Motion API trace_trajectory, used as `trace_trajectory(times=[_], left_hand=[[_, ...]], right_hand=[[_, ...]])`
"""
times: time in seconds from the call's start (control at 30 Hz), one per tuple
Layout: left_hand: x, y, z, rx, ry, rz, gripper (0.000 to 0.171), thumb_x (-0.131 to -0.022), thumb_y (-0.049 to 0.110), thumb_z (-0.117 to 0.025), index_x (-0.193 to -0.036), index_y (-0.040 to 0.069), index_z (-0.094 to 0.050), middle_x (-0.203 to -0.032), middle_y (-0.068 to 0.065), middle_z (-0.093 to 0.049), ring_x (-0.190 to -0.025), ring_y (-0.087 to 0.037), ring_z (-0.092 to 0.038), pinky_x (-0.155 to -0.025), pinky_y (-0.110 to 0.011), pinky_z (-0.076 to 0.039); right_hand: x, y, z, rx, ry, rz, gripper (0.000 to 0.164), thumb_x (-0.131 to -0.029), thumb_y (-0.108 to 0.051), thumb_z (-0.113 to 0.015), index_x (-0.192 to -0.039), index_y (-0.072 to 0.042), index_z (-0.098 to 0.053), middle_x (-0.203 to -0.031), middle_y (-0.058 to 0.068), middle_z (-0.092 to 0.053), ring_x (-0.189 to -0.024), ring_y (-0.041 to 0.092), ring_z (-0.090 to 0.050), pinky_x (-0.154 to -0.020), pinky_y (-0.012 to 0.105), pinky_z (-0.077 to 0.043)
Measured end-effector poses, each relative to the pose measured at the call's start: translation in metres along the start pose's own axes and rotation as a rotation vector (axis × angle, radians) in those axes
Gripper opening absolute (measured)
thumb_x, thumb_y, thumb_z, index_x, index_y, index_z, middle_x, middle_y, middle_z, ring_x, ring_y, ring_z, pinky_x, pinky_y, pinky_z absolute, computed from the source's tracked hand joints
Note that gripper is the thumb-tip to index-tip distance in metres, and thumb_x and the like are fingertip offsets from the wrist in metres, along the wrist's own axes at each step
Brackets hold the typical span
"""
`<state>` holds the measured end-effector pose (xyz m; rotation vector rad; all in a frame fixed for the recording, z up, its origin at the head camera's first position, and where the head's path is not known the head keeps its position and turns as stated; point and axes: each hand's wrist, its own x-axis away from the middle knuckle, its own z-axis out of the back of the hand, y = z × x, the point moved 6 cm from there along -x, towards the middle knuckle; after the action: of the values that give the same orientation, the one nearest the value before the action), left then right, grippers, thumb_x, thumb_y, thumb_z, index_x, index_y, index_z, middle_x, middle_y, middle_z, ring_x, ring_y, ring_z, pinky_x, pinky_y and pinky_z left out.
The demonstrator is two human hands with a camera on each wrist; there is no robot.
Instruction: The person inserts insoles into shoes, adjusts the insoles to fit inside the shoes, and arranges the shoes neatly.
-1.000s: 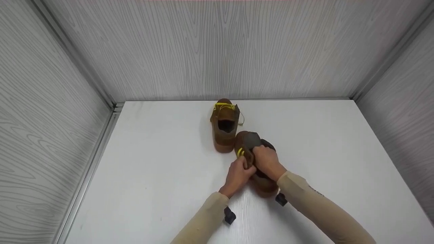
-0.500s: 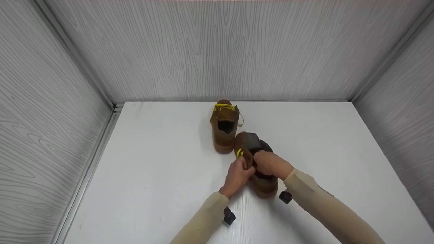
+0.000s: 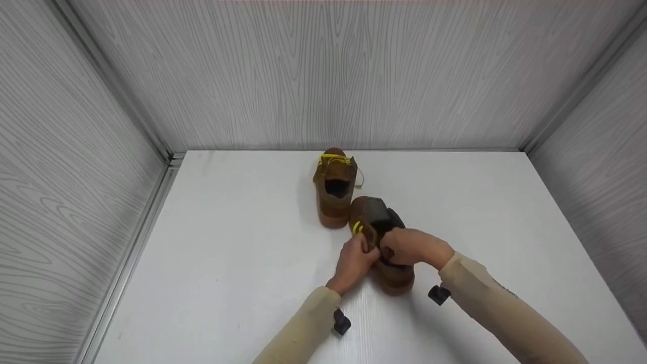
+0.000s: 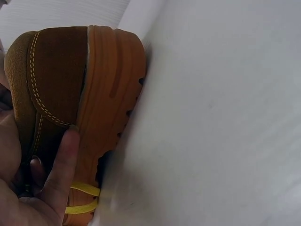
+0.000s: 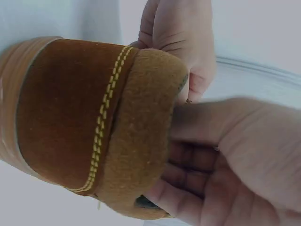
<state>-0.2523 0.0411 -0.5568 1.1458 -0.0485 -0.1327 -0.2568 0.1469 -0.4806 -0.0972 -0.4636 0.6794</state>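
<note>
A brown suede work shoe (image 3: 396, 280) with yellow laces and a grey tongue (image 3: 375, 210) stands at a slant on the white table. My left hand (image 3: 352, 263) pinches its left lace flap; in the left wrist view one finger (image 4: 64, 165) lies along the shoe's side above the yellow lace (image 4: 83, 189). At the opening, my right hand (image 3: 412, 246) has curled fingers over the heel half. The right wrist view shows its thumb (image 5: 202, 120) reaching past the shoe's collar (image 5: 141, 127). The collar hides those fingertips, and I cannot tell whether they hold anything.
A matching brown shoe (image 3: 333, 202) with yellow laces stands just beyond, toe away, close to the near shoe's toe. Grey wood-grain panels (image 3: 323, 76) wall the white table (image 3: 242, 217) at the back and sides. Small black wrist cameras (image 3: 342, 322) hang below the sleeves.
My right hand has moved back from the tongue toward the heel and slightly right, its forearm swinging right. My left hand keeps its pinch on the flap. Both shoes stay almost in place.
</note>
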Motion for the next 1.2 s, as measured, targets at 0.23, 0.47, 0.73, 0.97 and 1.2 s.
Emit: trace_trajectory(times=[0.23, 0.47, 0.73, 0.97, 1.2], left_hand=[[0.000, 0.002, 0.000, -0.045, -0.001, -0.009, 0.023, -0.083, 0.016, -0.063, -0.075, 0.012, -0.042, -0.069, 0.005, -0.043, -0.064, -0.009, -0.044, -0.055, -0.024, -0.036], [0.001, 0.003, 0.000, -0.047, 0.007, -0.028, 0.022, -0.082, 0.014, -0.063, -0.074, 0.012, -0.042, -0.068, 0.006, -0.043, -0.062, -0.008, -0.045, -0.054, -0.024, -0.036], [-0.001, 0.003, -0.001, -0.046, 0.025, -0.032, 0.023, -0.081, 0.016, -0.063, -0.073, 0.013, -0.041, -0.067, 0.005, -0.042, -0.062, -0.008, -0.044, -0.055, -0.024, -0.036], [-0.001, 0.002, -0.001, -0.052, 0.021, -0.025, 0.024, -0.081, 0.016, -0.064, -0.073, 0.013, -0.041, -0.068, 0.005, -0.043, -0.064, -0.009, -0.045, -0.056, -0.025, -0.036], [-0.001, 0.001, 0.000, -0.066, 0.029, -0.024, 0.023, -0.081, 0.016, -0.063, -0.072, 0.013, -0.041, -0.065, 0.006, -0.041, -0.060, -0.008, -0.042, -0.054, -0.024, -0.035]], right_hand=[[-0.005, 0.007, -0.014, -0.019, -0.108, -0.067, 0.022, -0.084, 0.000, -0.062, -0.068, -0.014, -0.060, -0.059, -0.005, -0.046, -0.054, 0.012, -0.043, -0.048, 0.029, -0.038], [-0.016, 0.011, -0.030, 0.098, -0.220, -0.117, 0.025, -0.089, -0.001, -0.058, -0.066, -0.011, -0.056, -0.061, -0.002, -0.044, -0.056, 0.015, -0.042, -0.052, 0.030, -0.037], [-0.019, 0.014, -0.030, 0.091, -0.239, -0.090, 0.026, -0.088, -0.002, -0.057, -0.064, -0.011, -0.055, -0.060, -0.003, -0.043, -0.056, 0.014, -0.041, -0.052, 0.029, -0.037], [-0.017, 0.018, -0.028, -0.008, -0.323, -0.139, 0.028, -0.084, 0.002, -0.056, -0.061, -0.014, -0.051, -0.060, -0.004, -0.042, -0.056, 0.013, -0.040, -0.051, 0.030, -0.034], [-0.024, 0.008, -0.035, 0.215, -0.274, -0.064, 0.032, -0.090, -0.004, -0.054, -0.060, -0.009, -0.047, -0.057, -0.002, -0.038, -0.055, 0.016, -0.039, -0.054, 0.029, -0.039]])
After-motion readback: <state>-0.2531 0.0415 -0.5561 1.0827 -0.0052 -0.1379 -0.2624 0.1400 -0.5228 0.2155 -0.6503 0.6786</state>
